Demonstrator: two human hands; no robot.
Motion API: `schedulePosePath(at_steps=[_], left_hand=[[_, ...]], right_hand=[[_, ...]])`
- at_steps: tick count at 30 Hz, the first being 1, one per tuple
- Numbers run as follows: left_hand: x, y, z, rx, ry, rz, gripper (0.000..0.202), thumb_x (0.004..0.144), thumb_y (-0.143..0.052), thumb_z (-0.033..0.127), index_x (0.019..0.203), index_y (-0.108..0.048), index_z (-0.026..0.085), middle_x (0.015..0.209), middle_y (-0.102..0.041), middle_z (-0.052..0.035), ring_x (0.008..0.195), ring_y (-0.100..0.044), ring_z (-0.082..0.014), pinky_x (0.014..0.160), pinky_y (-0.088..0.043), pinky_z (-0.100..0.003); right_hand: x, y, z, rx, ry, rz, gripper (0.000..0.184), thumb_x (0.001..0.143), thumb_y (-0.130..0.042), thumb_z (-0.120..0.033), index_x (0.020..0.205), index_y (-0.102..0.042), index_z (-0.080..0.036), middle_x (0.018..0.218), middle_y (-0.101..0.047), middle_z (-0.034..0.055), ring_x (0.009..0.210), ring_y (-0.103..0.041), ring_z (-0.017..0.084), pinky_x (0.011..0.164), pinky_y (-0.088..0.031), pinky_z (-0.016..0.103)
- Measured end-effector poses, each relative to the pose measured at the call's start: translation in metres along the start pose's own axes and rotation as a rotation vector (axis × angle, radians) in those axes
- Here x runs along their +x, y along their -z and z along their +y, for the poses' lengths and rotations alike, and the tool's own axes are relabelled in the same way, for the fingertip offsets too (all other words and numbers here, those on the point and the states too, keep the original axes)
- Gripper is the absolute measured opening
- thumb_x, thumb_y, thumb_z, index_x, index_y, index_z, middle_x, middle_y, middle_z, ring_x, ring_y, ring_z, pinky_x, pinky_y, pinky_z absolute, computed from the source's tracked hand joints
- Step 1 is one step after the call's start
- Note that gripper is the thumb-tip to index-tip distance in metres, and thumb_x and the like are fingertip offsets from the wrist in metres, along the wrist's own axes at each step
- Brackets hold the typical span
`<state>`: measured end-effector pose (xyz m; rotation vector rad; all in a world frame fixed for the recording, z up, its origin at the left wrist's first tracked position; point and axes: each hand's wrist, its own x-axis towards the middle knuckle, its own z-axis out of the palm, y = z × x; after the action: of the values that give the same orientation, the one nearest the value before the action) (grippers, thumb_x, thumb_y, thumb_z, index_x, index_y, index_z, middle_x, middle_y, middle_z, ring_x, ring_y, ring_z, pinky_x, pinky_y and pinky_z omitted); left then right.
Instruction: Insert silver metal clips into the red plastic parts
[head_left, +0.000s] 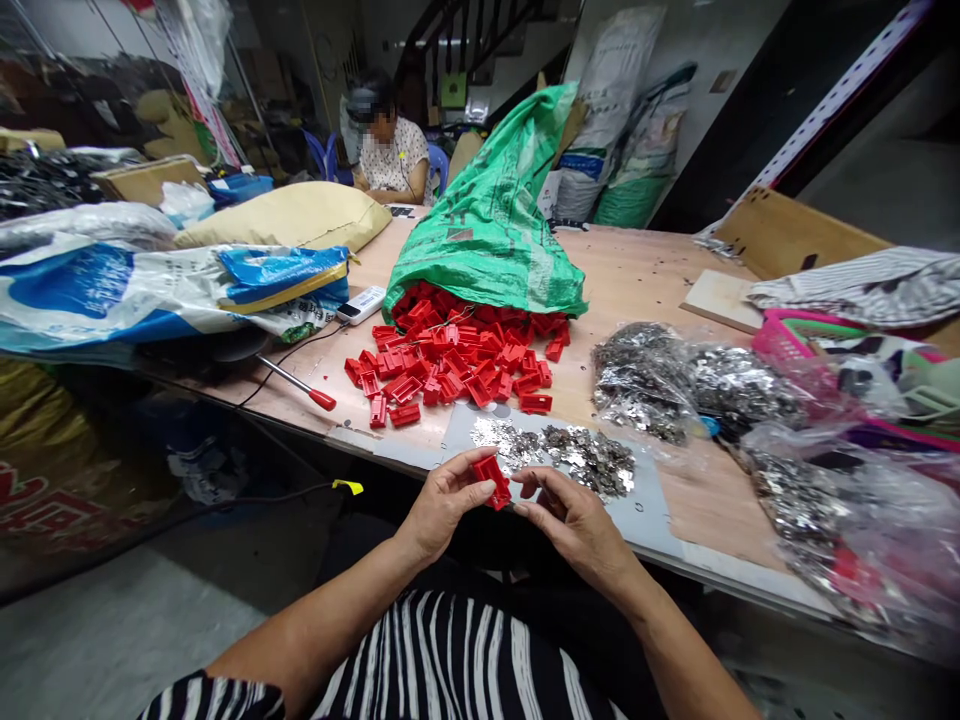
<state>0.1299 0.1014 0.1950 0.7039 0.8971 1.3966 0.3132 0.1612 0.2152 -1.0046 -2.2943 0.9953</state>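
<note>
My left hand point(442, 500) grips a small red plastic clip point(493, 481) just below the table's front edge. My right hand point(571, 515) is beside it, fingers pinched toward the clip; whether a metal piece sits in them is too small to tell. Right in front lies a loose heap of small silvery metal pieces point(559, 452) on a grey sheet point(645, 505). Beyond it, several red plastic clips point(454, 360) spill out of a green woven sack point(491, 225).
Clear bags of metal pieces point(675, 385) lie at right, with a pink basket point(787, 340) behind. Blue-white sacks point(150, 285), a red-handled tool point(296, 385) and a white remote point(361, 304) lie at left. Another person point(390, 150) sits at the table's far end.
</note>
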Motion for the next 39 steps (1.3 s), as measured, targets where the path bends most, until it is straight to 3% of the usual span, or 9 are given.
schedulePosePath(at_steps=[4, 8, 12, 17, 30, 39], left_hand=[[0.002, 0.007, -0.001, 0.179, -0.087, -0.021, 0.043, 0.072, -0.074, 0.024, 0.113, -0.061, 0.021, 0.101, -0.065, -0.0036, 0.089, -0.061, -0.0161, 0.084, -0.048, -0.029], [0.006, 0.016, 0.001, 0.573, -0.250, -0.009, 0.031, 0.076, -0.068, 0.023, 0.107, -0.061, 0.021, 0.091, -0.065, -0.0022, 0.081, -0.061, -0.0146, 0.080, -0.047, -0.027], [0.012, 0.024, -0.001, 0.823, -0.321, -0.014, 0.034, 0.075, -0.068, 0.020, 0.108, -0.063, 0.023, 0.097, -0.068, -0.0028, 0.085, -0.063, -0.0169, 0.083, -0.048, -0.029], [0.019, 0.030, -0.007, 0.843, -0.346, -0.045, 0.042, 0.073, -0.071, 0.023, 0.114, -0.066, 0.026, 0.111, -0.070, -0.0051, 0.105, -0.063, -0.0229, 0.095, -0.046, -0.036], [0.022, 0.033, -0.004, 0.869, -0.324, -0.070, 0.040, 0.072, -0.071, 0.019, 0.111, -0.068, 0.027, 0.104, -0.073, -0.0046, 0.096, -0.066, -0.0214, 0.090, -0.049, -0.034], [0.023, 0.032, -0.006, 0.874, -0.309, -0.044, 0.036, 0.071, -0.073, 0.018, 0.106, -0.070, 0.027, 0.102, -0.073, -0.0037, 0.093, -0.067, -0.0220, 0.087, -0.049, -0.033]], right_hand=[[-0.002, -0.002, 0.001, -0.071, 0.050, 0.022, 0.030, 0.096, -0.040, -0.028, 0.120, -0.057, -0.025, 0.105, -0.059, 0.0071, 0.092, -0.058, 0.018, 0.084, -0.049, 0.032], [-0.001, -0.013, 0.007, -0.142, 0.049, 0.016, 0.030, 0.094, -0.041, -0.025, 0.117, -0.061, -0.023, 0.087, -0.059, 0.0063, 0.082, -0.059, 0.019, 0.076, -0.050, 0.033], [0.001, -0.021, 0.011, -0.145, 0.011, 0.031, 0.025, 0.090, -0.048, -0.021, 0.111, -0.062, -0.023, 0.091, -0.065, 0.0062, 0.083, -0.061, 0.020, 0.077, -0.050, 0.034], [0.007, -0.023, 0.012, -0.149, 0.014, 0.016, 0.018, 0.088, -0.050, -0.020, 0.098, -0.064, -0.023, 0.091, -0.068, 0.0052, 0.083, -0.063, 0.019, 0.076, -0.050, 0.033], [0.011, -0.024, 0.007, -0.222, 0.055, -0.044, 0.020, 0.090, -0.048, -0.013, 0.096, -0.064, -0.023, 0.094, -0.064, 0.0045, 0.085, -0.063, 0.018, 0.078, -0.051, 0.031], [0.012, -0.043, -0.011, -0.494, -0.081, -0.016, 0.022, 0.090, -0.042, -0.010, 0.090, -0.061, -0.021, 0.088, -0.062, 0.0062, 0.078, -0.063, 0.020, 0.067, -0.049, 0.030]])
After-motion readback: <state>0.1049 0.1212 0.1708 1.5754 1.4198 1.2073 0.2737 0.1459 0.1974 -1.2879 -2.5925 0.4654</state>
